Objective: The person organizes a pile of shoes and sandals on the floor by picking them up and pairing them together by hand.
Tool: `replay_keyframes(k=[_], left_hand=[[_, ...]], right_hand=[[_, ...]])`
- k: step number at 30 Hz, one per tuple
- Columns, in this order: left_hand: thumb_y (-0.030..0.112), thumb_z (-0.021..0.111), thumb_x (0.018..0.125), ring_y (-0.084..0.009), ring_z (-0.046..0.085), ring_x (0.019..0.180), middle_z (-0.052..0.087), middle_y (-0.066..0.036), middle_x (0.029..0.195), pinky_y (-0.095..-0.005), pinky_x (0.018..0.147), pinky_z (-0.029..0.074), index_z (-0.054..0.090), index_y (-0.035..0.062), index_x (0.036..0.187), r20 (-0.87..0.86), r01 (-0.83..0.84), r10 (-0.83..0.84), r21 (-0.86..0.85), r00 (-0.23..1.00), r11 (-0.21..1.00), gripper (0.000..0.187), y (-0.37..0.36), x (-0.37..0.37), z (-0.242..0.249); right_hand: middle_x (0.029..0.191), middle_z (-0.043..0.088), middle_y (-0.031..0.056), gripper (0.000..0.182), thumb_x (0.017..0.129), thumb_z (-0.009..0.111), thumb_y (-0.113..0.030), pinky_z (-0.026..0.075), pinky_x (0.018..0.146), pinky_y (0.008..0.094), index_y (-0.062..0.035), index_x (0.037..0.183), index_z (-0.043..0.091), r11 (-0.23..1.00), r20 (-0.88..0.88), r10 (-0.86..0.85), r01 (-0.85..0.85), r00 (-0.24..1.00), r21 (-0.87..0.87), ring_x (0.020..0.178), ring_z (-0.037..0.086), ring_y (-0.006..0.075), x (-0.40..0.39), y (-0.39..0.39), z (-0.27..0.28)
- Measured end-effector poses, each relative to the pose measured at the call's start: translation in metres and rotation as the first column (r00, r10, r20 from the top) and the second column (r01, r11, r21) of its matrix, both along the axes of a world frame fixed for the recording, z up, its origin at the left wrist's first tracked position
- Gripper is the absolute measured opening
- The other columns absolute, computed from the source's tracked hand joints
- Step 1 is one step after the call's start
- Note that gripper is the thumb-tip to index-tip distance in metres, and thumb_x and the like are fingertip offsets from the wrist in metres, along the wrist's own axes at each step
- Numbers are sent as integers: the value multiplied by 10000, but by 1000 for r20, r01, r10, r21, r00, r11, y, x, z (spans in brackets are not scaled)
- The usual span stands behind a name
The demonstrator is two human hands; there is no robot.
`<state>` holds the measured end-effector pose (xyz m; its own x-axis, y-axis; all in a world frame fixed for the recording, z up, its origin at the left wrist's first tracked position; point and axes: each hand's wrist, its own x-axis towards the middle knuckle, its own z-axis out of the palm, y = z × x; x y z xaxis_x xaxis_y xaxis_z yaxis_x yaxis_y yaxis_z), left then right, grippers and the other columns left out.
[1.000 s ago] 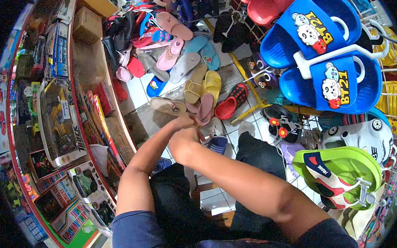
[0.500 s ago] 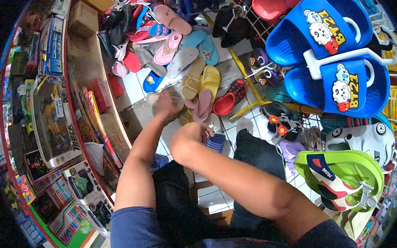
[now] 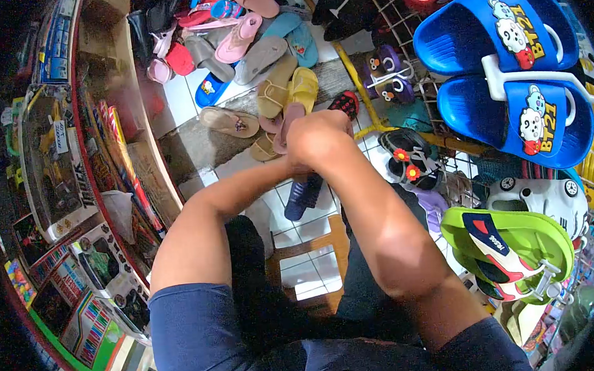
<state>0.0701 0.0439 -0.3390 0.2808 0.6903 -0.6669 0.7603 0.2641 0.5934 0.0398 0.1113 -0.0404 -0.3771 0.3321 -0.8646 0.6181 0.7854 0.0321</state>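
One of our hands, the right hand point(image 3: 319, 134), lies over the left hand point(image 3: 294, 163) in the head view, knuckles rounded. We cannot tell whether either grip is open or closed, since the fingers are hidden. Navy footwear point(image 3: 302, 200), with a ridged surface, shows directly below the grip; we cannot tell whether we hold it. White square tiles point(image 3: 301, 266) with thin dark joints lie lower still.

Just beyond the grip we see a smooth mauve sandal point(image 3: 293, 120), partly covered by our right hand, and a glossy yellow slipper point(image 3: 302, 88). A tan sandal point(image 3: 277, 86) with crossing straps lies beside the yellow one. Left of these is a beige sandal point(image 3: 228, 122), flat and oval, with a small ornament. A red clog point(image 3: 345, 105) with black dots peeks out past our right hand.

Farther right, black footwear point(image 3: 403, 154) carries red flowers, near thick, moulded blue slides point(image 3: 506, 74) on a white hanger point(image 3: 500, 79).
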Motion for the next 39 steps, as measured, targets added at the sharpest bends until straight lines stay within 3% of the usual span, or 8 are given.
replay_keyframes(k=[7, 15, 22, 24, 27, 30, 33, 39], left_hand=[[329, 547, 829, -327, 499, 1189, 469, -169, 1359, -452, 922, 445, 487, 66, 1305, 425, 241, -50, -410, 904, 880, 547, -48, -2, -13], [395, 548, 841, -350, 500, 1192, 472, -186, 1347, -436, 929, 455, 477, 49, 1308, 242, 90, 28, -463, 970, 882, 585, -55, -67, -1], [452, 549, 852, -369, 501, 1195, 475, -201, 1338, -423, 936, 463, 468, 33, 1310, -170, -59, 18, -236, 985, 970, 626, -49, -109, 34], [476, 566, 840, -388, 490, 1202, 469, -209, 1340, -426, 910, 483, 435, 22, 1325, -276, 107, -128, -92, 953, 990, 677, -72, -111, -49], [476, 613, 813, -403, 542, 1129, 450, -226, 1350, -444, 859, 504, 405, 1, 1305, -111, 5, 56, 487, 992, 873, 715, -106, -113, -118], [373, 648, 786, -392, 600, 1033, 517, -236, 1271, -461, 811, 515, 394, -13, 1285, -353, 278, -50, 635, 934, 721, 680, -109, -114, -77], [247, 670, 711, -368, 640, 940, 615, -232, 1104, -459, 780, 520, 357, -18, 1312, -32, -58, 66, 214, 997, 975, 727, -85, -113, -65], [250, 673, 663, -366, 662, 812, 678, -182, 828, -442, 709, 529, 662, 45, 974, -279, -8, 65, 203, 958, 979, 372, -34, -127, 4]], right_hand=[[1092, 682, 120, 555, 696, 718, -272, 532, 802, 403, -32, 1183, 600, 991, 6, 112, -112, 994, -72, 1003, 665, 261, -2, -1, -9], [1050, 693, 115, 478, 705, 678, -228, 516, 797, 412, -30, 1138, 634, 992, -107, 129, -130, 986, 3, 987, 668, 274, -1, -5, -11], [1000, 703, 127, 318, 709, 629, -170, 518, 782, 412, -65, 993, 723, 991, -36, 124, -126, 992, -55, 962, 673, 283, -1, -6, -15], [1008, 702, 128, 323, 716, 623, -168, 518, 784, 412, -65, 1007, 719, 991, -32, 120, -122, 992, -55, 964, 673, 283, -2, -5, -17], [1011, 700, 136, 330, 718, 624, -169, 515, 799, 411, -60, 1016, 715, 991, -6, 117, -117, 993, -71, 966, 672, 285, -4, -4, -17], [1014, 699, 138, 339, 720, 623, -169, 511, 817, 407, -54, 1026, 709, 989, -16, 127, -128, 992, -77, 977, 669, 287, -4, -3, -14], [1014, 698, 136, 340, 717, 620, -163, 508, 814, 412, -50, 1026, 707, 992, -30, 115, -116, 993, -52, 980, 667, 287, -4, -4, -15], [997, 701, 135, 327, 717, 616, -163, 506, 790, 427, -42, 1006, 709, 990, -31, 116, -118, 993, -74, 963, 669, 290, -1, 0, -20]])
